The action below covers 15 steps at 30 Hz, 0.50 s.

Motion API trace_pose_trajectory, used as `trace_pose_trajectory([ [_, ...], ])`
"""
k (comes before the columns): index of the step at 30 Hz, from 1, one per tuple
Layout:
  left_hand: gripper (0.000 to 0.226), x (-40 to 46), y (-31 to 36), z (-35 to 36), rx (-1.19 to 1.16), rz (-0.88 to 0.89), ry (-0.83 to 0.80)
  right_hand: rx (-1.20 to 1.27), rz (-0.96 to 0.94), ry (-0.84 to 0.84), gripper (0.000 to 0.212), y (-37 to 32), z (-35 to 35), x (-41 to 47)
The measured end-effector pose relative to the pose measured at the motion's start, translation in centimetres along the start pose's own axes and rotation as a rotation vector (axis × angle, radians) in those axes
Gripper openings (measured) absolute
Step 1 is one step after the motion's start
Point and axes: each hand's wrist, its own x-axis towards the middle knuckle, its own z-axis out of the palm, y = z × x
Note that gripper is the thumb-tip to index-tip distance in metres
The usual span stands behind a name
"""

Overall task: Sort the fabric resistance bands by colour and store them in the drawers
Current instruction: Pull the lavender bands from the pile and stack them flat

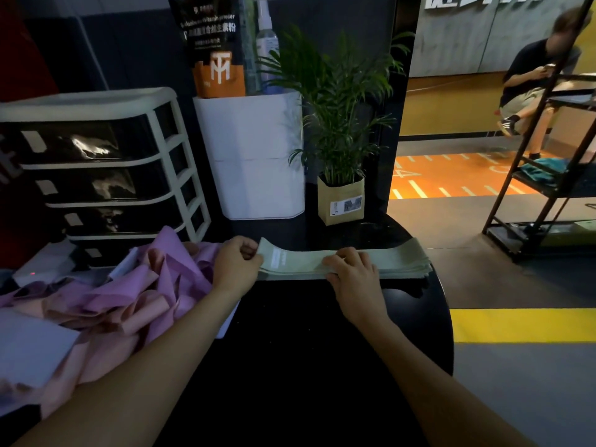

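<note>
Green bands (348,261): flat stack lying along the far rim of the dark worktop (290,350), right end at the rounded corner; left hand (237,264) pinches the left end, right hand (353,269) presses flat-fingered on the middle. Pink bands (129,295): loose heap at left, bare worktop between. Drawers (96,175): behind the heap, all closed, contents not discernible.
</note>
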Motion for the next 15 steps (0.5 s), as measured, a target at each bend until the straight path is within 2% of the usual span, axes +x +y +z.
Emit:
trace_pose_trajectory([
  [3, 0.029, -0.5, -0.6, 0.0, 0.004, 0.077, 0.017, -0.016, 0.000, 0.004, 0.024, 0.0, 0.1, -0.1],
  [8, 0.046, -2.0, -2.4, 0.4, 0.029, 0.306, -0.119, -0.036, -0.003, 0.000, 0.025, -0.1, 0.0, 0.0],
  [15, 0.049, -1.8, -3.7, 0.7, -0.190, 0.195, -0.117, -0.064, -0.013, -0.008, 0.024, -0.1, 0.0, -0.1],
])
